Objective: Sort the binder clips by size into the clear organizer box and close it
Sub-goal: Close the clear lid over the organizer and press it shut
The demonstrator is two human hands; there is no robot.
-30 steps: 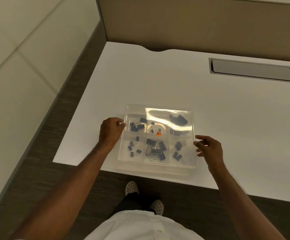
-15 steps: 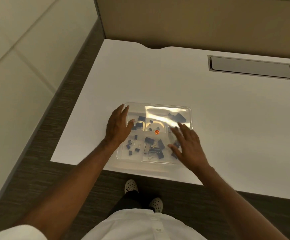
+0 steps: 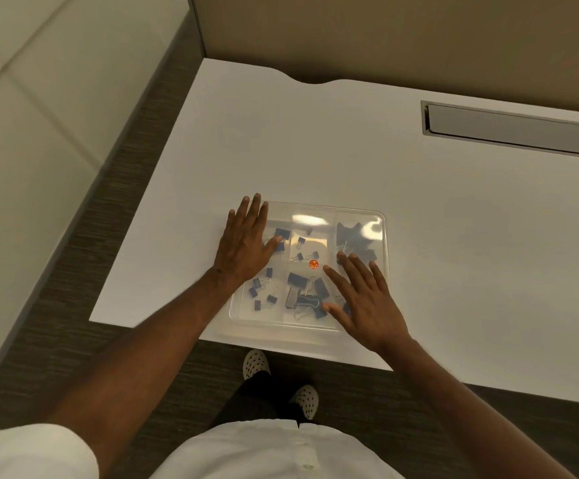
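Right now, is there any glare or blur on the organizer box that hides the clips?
Head view: ceiling light glares off the lid of the clear organizer box in two bright patches along its far side, washing out the far-right compartment; the binder clips nearer the front read fairly clearly through the plastic; the left hand and right hand cover some; wide-angle distortion bends the desk edges.

Both hands, left (image 3: 244, 242) and right (image 3: 367, 300), lie flat, fingers spread.
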